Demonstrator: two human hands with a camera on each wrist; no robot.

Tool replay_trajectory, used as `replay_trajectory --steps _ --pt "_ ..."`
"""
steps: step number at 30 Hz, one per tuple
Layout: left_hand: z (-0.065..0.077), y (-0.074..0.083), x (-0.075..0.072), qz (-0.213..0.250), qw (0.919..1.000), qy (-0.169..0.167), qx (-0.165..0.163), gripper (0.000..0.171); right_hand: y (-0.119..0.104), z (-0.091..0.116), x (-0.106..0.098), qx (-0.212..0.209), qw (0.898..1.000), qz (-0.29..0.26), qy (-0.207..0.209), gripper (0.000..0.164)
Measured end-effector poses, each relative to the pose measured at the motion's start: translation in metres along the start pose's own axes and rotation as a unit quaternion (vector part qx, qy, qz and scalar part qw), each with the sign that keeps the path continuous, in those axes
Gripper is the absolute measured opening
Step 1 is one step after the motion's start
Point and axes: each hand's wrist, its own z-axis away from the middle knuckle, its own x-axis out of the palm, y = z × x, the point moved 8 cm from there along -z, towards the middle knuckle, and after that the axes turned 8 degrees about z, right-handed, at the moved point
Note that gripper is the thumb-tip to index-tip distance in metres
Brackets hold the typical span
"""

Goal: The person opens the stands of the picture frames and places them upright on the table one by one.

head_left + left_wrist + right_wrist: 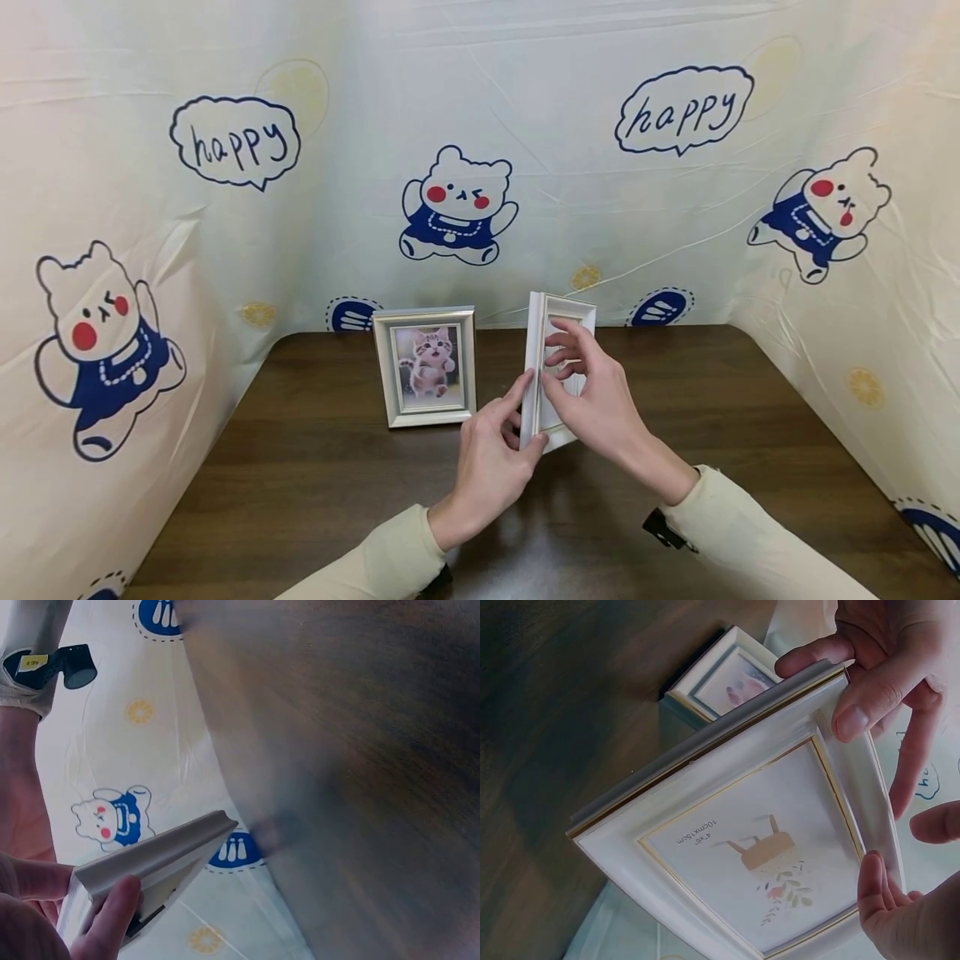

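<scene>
A white picture frame (531, 367) with thin gold trim stands tilted over the table, its front turned to the right. My left hand (498, 450) grips its lower left edge, thumb on the front and fingers behind. At the front face, my right hand (592, 396) has its fingers loosely bent, thumb and index finger apart. In the right wrist view, one right fingertip (871, 874) lies at the inner border of the frame. The insert (757, 855) shows a potted plant drawing and a printed size. The left wrist view shows the left thumb (116, 911) on the frame edge.
A second frame (381, 367), holding a kitten photo (430, 367), stands to the left on the dark wooden table (315, 483). Behind and at both sides hangs a pale curtain (570, 183) printed with bears. A small black device (663, 529) sits on the right wrist.
</scene>
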Motion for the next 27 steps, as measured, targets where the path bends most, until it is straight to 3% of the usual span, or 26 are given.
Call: replay_trajectory --steps 13,27 --pt "-0.002 0.007 0.000 -0.029 0.9991 -0.003 0.030 0.076 -0.004 -0.006 0.001 -0.015 1.000 0.011 0.016 0.078" --pt "-0.001 0.013 0.001 -0.048 0.9972 -0.002 0.056 0.077 -0.006 -0.009 0.001 -0.025 0.999 0.028 0.015 0.071"
